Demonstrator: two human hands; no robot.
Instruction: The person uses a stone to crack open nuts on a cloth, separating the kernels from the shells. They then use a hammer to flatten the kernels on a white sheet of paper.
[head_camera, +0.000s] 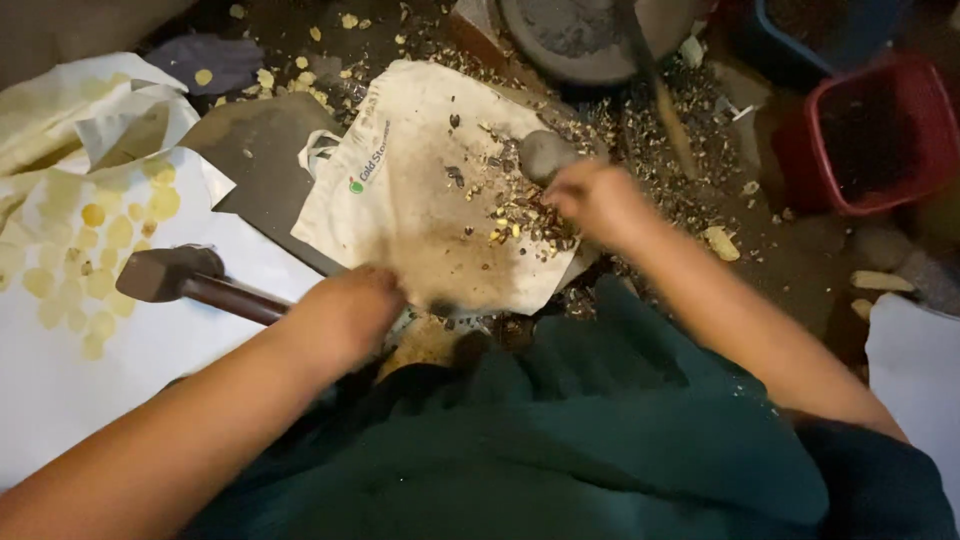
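2 bare hands: left hand (345, 315), right hand (597, 200). 1 dark-headed hammer (165, 275). 1 stained white cloth bag (420, 210). 1 red plastic tub (868, 135). 1 grey stone (545, 153).

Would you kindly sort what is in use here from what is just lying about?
In use: left hand gripping hammer; right hand on shell bits; cloth bag; stone.
Lying about: red tub; blue tub; white sheet.

left hand (345, 315) gripping hammer (185, 278), right hand (598, 200) on shells (525, 215)
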